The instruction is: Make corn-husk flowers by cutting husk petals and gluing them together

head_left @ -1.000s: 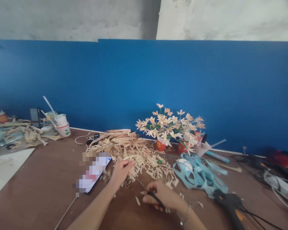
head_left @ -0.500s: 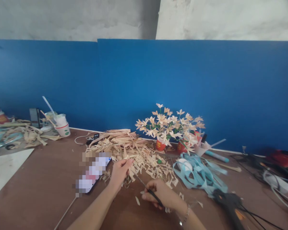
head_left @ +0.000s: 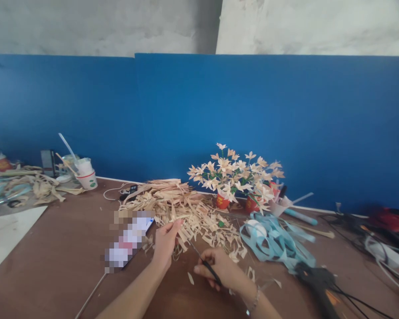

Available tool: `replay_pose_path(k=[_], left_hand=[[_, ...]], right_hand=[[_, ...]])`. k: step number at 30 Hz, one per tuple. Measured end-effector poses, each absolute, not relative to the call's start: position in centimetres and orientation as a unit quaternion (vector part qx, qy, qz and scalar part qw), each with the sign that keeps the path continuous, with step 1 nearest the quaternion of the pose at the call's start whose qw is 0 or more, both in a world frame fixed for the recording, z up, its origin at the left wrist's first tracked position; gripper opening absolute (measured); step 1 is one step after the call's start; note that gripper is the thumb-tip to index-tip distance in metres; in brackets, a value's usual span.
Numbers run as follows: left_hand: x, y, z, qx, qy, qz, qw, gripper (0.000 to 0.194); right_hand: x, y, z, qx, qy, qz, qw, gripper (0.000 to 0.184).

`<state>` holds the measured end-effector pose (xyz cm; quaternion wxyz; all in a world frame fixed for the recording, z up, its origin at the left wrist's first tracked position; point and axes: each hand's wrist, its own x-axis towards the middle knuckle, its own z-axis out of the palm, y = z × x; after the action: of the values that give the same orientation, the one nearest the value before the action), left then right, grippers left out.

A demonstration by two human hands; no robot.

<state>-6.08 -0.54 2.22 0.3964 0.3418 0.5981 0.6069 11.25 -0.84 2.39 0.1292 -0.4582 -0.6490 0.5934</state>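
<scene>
My right hand (head_left: 216, 267) is wrapped round the black handles of a pair of scissors (head_left: 210, 269). Their thin blades point up and left, towards the fingers of my left hand (head_left: 166, 241). That hand is closed in a pinch at the front edge of a pile of pale dried husk strips (head_left: 199, 219). What it pinches blends into the pile, so I cannot make it out. On the brown table (head_left: 173, 297) between my forearms lies a small pale petal-shaped scrap (head_left: 190, 278).
A phone (head_left: 129, 243) with a cable lies left of my left hand. Pale artificial flowers (head_left: 232, 170) stand in red cups behind the pile. To the right are light blue ribbon (head_left: 279, 246) and a black glue gun (head_left: 315, 283). A white cup (head_left: 87, 179) stands back left.
My right hand and the scissors have shifted slightly to the left. My left hand has moved only a little and remains pinched.
</scene>
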Motion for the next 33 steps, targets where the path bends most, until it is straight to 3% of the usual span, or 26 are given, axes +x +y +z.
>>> replay_pose_path(k=[7, 23, 33], left_hand=[[-5.6, -0.7, 2.3, 0.258, 0.585, 0.635, 0.433, 0.053], [-4.2, -1.3, 2.7, 0.158, 0.485, 0.698, 0.502, 0.035], [-4.5, -1.0, 2.6, 0.140, 0.474, 0.701, 0.514, 0.036]], right_hand=[[10.8, -1.0, 1.5, -0.460, -0.643, 0.595, 0.148, 0.024], [9.9, -1.2, 0.9, -0.455, -0.625, 0.605, 0.189, 0.026], [11.5, -1.0, 2.8, -0.450, -0.642, 0.609, 0.121, 0.022]])
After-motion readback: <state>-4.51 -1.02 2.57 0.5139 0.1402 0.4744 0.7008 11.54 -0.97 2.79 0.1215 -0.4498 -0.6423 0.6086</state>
